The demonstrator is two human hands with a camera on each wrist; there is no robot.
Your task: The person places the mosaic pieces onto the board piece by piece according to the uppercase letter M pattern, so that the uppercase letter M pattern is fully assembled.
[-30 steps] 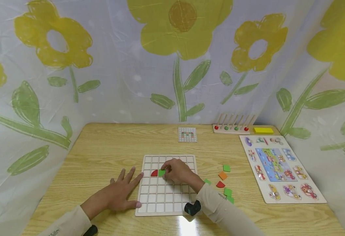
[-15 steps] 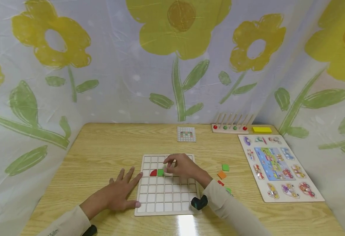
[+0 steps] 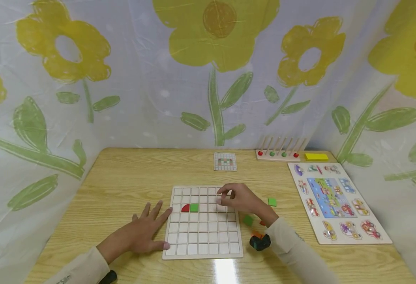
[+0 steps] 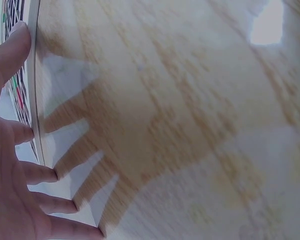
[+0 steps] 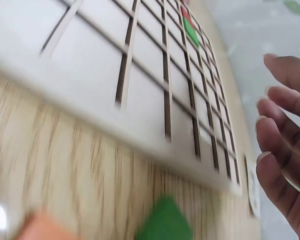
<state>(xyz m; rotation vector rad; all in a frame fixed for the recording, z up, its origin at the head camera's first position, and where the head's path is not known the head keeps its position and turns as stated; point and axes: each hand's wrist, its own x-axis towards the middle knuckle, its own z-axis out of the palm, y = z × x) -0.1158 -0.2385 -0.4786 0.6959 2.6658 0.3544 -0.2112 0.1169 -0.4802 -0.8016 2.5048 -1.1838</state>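
Note:
A wooden grid board [image 3: 193, 249] lies in front of me. In its left part a red quarter-circle tile [image 3: 185, 208] and a green square tile [image 3: 194, 207] sit in neighbouring cells of one row. My left hand [image 3: 145, 233] is spread flat, thumb and a fingertip at the board's left edge; the left wrist view shows the fingers [image 4: 65, 227] straight. Above the board's right side hovers my right hand [image 3: 242, 198], loosely bent, nothing between its fingers. In the right wrist view a green tile [image 5: 165, 222] and a blurred orange tile [image 5: 46, 228] lie beside the board.
More loose tiles lie right of the board, among them a green square [image 3: 272, 202], partly behind my right arm. A pattern card [image 3: 225, 161] lies beyond the board. Farther right are a peg stand with beads [image 3: 278, 155], a yellow block [image 3: 316, 157] and a picture puzzle [image 3: 318, 230].
My right hand has let go of the green square tile, which stays beside the red one, and has moved right across the board. My left hand has stayed in place.

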